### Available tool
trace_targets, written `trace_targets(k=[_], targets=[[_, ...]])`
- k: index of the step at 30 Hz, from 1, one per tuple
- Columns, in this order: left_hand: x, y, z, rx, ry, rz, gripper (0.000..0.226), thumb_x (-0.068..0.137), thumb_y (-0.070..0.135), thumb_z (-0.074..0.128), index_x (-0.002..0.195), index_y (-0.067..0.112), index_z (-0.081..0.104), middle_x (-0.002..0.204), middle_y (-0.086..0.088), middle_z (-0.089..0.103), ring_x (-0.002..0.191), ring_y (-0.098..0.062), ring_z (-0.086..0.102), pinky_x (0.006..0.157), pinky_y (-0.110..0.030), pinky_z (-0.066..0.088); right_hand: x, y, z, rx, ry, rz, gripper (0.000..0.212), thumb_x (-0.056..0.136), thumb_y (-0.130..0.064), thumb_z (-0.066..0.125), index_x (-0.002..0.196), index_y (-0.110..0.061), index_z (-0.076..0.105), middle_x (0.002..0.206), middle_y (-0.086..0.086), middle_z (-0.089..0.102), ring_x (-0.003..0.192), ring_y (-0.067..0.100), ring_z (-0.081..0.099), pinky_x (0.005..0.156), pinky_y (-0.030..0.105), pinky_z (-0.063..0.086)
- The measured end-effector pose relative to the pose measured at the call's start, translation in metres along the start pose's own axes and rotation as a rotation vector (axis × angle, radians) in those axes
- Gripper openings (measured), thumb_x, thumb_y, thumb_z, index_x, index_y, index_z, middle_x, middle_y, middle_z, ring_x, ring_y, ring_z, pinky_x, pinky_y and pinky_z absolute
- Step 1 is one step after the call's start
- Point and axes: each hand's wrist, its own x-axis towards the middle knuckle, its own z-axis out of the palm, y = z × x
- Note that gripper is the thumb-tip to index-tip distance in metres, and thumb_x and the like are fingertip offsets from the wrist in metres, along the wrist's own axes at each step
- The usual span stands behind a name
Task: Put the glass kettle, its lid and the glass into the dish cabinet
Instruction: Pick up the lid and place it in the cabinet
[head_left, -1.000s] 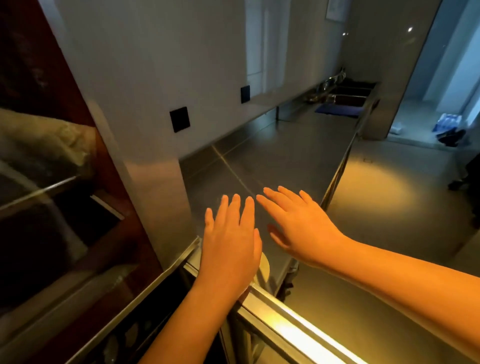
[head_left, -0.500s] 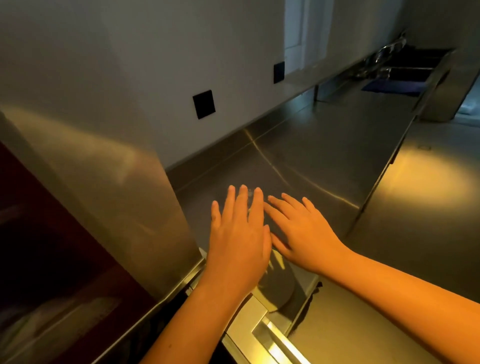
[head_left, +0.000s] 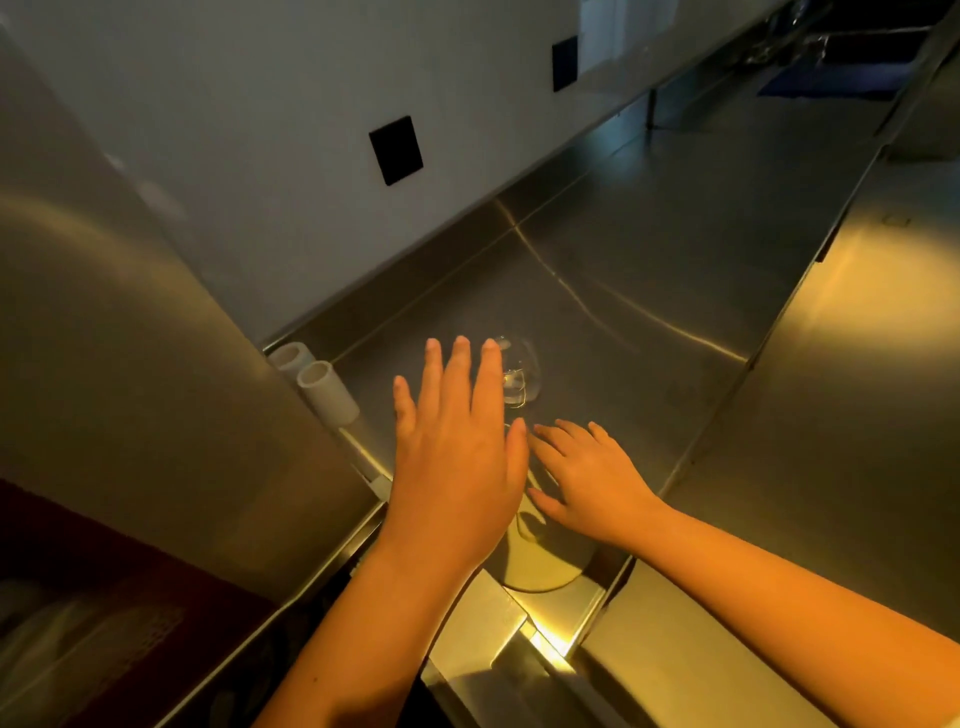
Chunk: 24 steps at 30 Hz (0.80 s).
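Note:
A small clear glass piece (head_left: 521, 375) lies on the steel counter (head_left: 649, 270); whether it is the lid or the glass I cannot tell. My left hand (head_left: 457, 457) hovers flat with straight fingers, its fingertips just left of that piece. My right hand (head_left: 587, 483) is spread open beside it, low over a rounded clear shape (head_left: 540, 566) that looks like the glass kettle, mostly hidden by both hands. Neither hand holds anything. The dish cabinet's steel side (head_left: 130, 364) stands at the left, with its dark reddish door (head_left: 78, 597) below.
Two white tubes (head_left: 322, 384) stand against the cabinet's side. Black wall sockets (head_left: 396, 149) sit above the counter's back edge. A sink with a blue mat (head_left: 831, 67) is far along the counter. The counter's front edge runs down the right.
The view has tilted down onto the counter. Both hands have reached further forward and lower, and the small glass piece has come into sight by the left fingertips.

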Motion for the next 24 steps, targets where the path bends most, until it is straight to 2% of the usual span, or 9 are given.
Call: trace_targets(k=[1, 3, 6, 8, 12, 18, 24], targets=[[-0.001, -0.001, 0.001, -0.002, -0.007, 0.008, 0.06, 0.097, 0.032, 0.036, 0.148, 0.016, 0.008, 0.156, -0.009, 0.011, 0.143, -0.027, 0.0, 0.104, -0.039, -0.007, 0.0, -0.001, 0.007, 0.023, -0.026, -0.004, 0.06, 0.073, -0.05, 0.065, 0.121, -0.014, 0.058, 0.115, 0.008, 0.064, 0.105, 0.029, 0.061, 0.083, 0.047, 0.051], [-0.002, 0.0, 0.003, 0.006, -0.042, 0.006, 0.063, 0.098, 0.036, 0.031, 0.148, 0.02, -0.003, 0.157, -0.003, -0.002, 0.143, -0.021, -0.012, 0.106, -0.036, -0.011, -0.001, -0.005, 0.018, 0.063, -0.075, -0.011, 0.061, 0.078, -0.05, 0.059, 0.127, -0.014, 0.053, 0.122, 0.01, 0.06, 0.112, 0.031, 0.055, 0.091, 0.048, 0.046], [-0.002, 0.002, 0.001, -0.011, -0.102, -0.023, 0.062, 0.098, 0.036, 0.029, 0.148, 0.022, -0.005, 0.157, 0.0, -0.005, 0.142, -0.019, -0.014, 0.113, -0.039, -0.007, -0.004, -0.008, 0.032, 0.091, -0.158, -0.009, 0.066, 0.086, -0.051, 0.05, 0.14, -0.016, 0.036, 0.14, 0.009, 0.043, 0.128, 0.029, 0.039, 0.105, 0.045, 0.031], [-0.003, 0.001, 0.001, 0.01, -0.129, -0.035, 0.063, 0.098, 0.036, 0.029, 0.148, 0.022, -0.006, 0.157, 0.0, -0.006, 0.142, -0.019, -0.014, 0.113, -0.04, -0.006, -0.008, -0.008, 0.041, 0.09, -0.203, 0.008, 0.065, 0.088, -0.053, 0.044, 0.142, -0.019, 0.03, 0.142, 0.006, 0.039, 0.13, 0.026, 0.035, 0.107, 0.042, 0.028], [-0.004, 0.002, 0.0, 0.013, -0.161, -0.048, 0.062, 0.098, 0.035, 0.028, 0.147, 0.022, -0.008, 0.157, -0.001, -0.009, 0.142, -0.02, -0.015, 0.113, -0.041, -0.006, -0.013, -0.012, 0.055, 0.167, -0.233, 0.088, 0.062, 0.087, -0.056, 0.043, 0.138, -0.021, 0.036, 0.134, 0.003, 0.046, 0.123, 0.022, 0.039, 0.103, 0.037, 0.034], [-0.005, 0.001, -0.001, 0.019, -0.187, -0.056, 0.062, 0.098, 0.036, 0.026, 0.147, 0.023, -0.01, 0.156, 0.0, -0.011, 0.142, -0.019, -0.016, 0.113, -0.04, -0.007, -0.011, -0.024, 0.067, 0.186, -0.228, 0.098, 0.054, 0.091, -0.045, 0.045, 0.139, -0.021, 0.037, 0.143, 0.006, 0.039, 0.129, 0.024, 0.035, 0.107, 0.038, 0.031], [-0.005, 0.002, -0.002, 0.002, -0.168, -0.058, 0.061, 0.099, 0.034, 0.028, 0.148, 0.023, -0.008, 0.156, -0.001, -0.01, 0.142, -0.019, -0.015, 0.113, -0.039, -0.007, -0.014, -0.018, 0.068, 0.222, -0.223, 0.002, 0.046, 0.095, -0.031, 0.041, 0.14, -0.023, 0.036, 0.149, 0.003, 0.031, 0.134, 0.026, 0.031, 0.107, 0.04, 0.028]])
